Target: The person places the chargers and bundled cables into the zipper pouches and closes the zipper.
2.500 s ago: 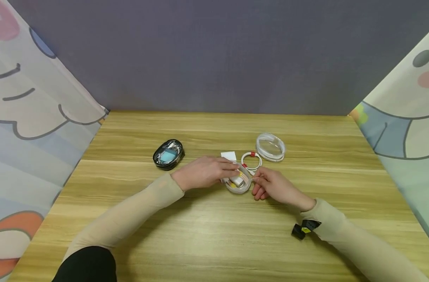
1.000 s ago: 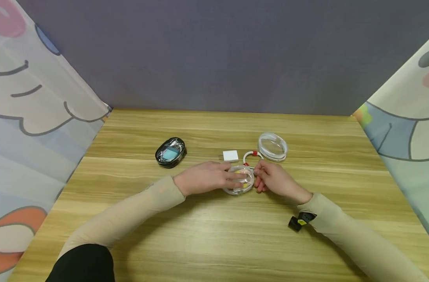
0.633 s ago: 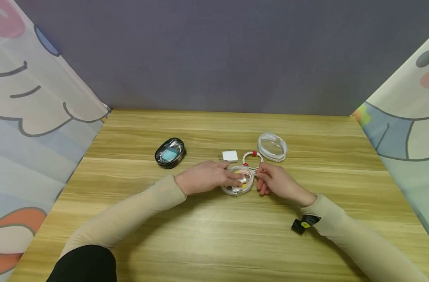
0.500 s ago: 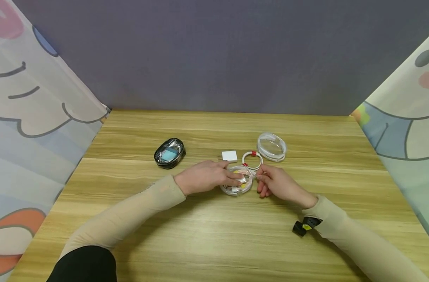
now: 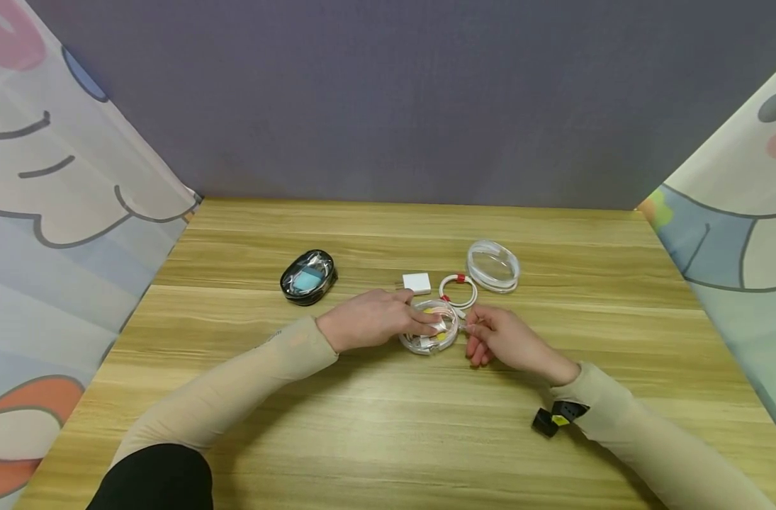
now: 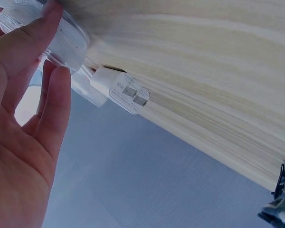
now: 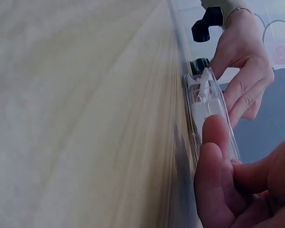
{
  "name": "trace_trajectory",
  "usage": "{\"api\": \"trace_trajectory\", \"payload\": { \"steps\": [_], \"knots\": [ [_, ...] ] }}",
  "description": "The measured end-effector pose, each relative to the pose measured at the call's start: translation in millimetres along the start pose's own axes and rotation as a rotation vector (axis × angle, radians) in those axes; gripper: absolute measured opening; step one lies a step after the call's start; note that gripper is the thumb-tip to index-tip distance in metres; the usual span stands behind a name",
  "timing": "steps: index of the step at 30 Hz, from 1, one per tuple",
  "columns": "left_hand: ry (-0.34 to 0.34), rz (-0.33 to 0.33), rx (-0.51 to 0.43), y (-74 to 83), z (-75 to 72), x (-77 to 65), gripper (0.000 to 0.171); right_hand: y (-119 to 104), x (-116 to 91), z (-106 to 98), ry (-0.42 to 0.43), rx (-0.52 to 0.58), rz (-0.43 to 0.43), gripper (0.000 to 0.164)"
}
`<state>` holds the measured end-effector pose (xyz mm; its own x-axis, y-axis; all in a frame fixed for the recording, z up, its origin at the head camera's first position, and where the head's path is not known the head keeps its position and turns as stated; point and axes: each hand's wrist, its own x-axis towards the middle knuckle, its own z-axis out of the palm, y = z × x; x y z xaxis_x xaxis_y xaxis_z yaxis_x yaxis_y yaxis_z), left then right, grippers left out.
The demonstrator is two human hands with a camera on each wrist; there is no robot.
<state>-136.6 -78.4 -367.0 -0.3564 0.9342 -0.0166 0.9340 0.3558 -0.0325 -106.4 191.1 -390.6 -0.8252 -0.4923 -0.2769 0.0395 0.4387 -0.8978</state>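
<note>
Yellowish wood, streaked from side to side, makes up the bench point(image 5: 375, 439), its far edge running straight along the foot of a grey wall point(image 5: 388, 99). Cartoon hangings in pale blue, white and pink flank it, a left hanging point(image 5: 56, 234) and a right hanging point(image 5: 745, 241), both slanting inward towards the wall. Two beige sleeves reach in over the near part of the bench, the left sleeve point(image 5: 222, 389) meeting black cloth at the elbow, the right sleeve point(image 5: 643, 439) bearing a black wrist device point(image 5: 545, 423).

The left hand point(image 5: 378, 320) rests on a clear pouch with its fingers extended; the right hand point(image 5: 512, 340) pinches that pouch's right edge between thumb and forefinger. This held pouch point(image 5: 434, 350) lies flat near the middle of the bench, white and yellow items inside. Well to its left sits a black pouch point(image 5: 324, 286) with something blue within; beyond its right side lies a spare pouch point(image 5: 499, 287), clear and white-rimmed. Between the two clear ones is a coiled white cable point(image 5: 475, 292). A white charger point(image 5: 417, 284) lies just left of the coil, prongs leftward. Smallest are the cable's red ties point(image 5: 460, 278).
</note>
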Motion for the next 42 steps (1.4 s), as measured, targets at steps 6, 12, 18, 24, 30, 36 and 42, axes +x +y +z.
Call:
{"api": "trace_trajectory", "payload": {
  "steps": [6,12,18,24,30,36,42],
  "knots": [
    [-0.001,-0.001,-0.002,0.2,-0.5,1.1,0.049,2.7,-0.9,0.9,0.000,0.001,-0.012,0.014],
    [0.000,0.005,0.001,0.5,-1.1,3.1,0.048,3.4,-0.4,-0.1,0.012,0.005,-0.019,0.014],
    [-0.020,-0.001,-0.015,-0.2,-1.8,5.1,0.051,1.9,-4.1,2.4,-0.037,-0.017,-0.023,0.015],
    [-0.020,-0.005,-0.021,-1.0,-2.0,6.6,0.053,-1.7,-8.2,7.3,-0.068,0.010,-0.004,0.016],
    [-0.020,-0.006,-0.018,-1.1,-1.8,7.1,0.053,-5.1,-9.1,9.6,-0.076,0.029,0.000,0.017],
    [-0.009,-0.015,-0.021,-1.4,-0.8,6.3,0.051,-5.0,-8.3,8.7,-0.089,0.060,0.015,0.017],
    [-0.004,-0.010,-0.032,-2.2,-0.2,4.2,0.049,-0.6,-5.3,6.8,-0.115,0.110,0.022,0.020]
  ]
}}
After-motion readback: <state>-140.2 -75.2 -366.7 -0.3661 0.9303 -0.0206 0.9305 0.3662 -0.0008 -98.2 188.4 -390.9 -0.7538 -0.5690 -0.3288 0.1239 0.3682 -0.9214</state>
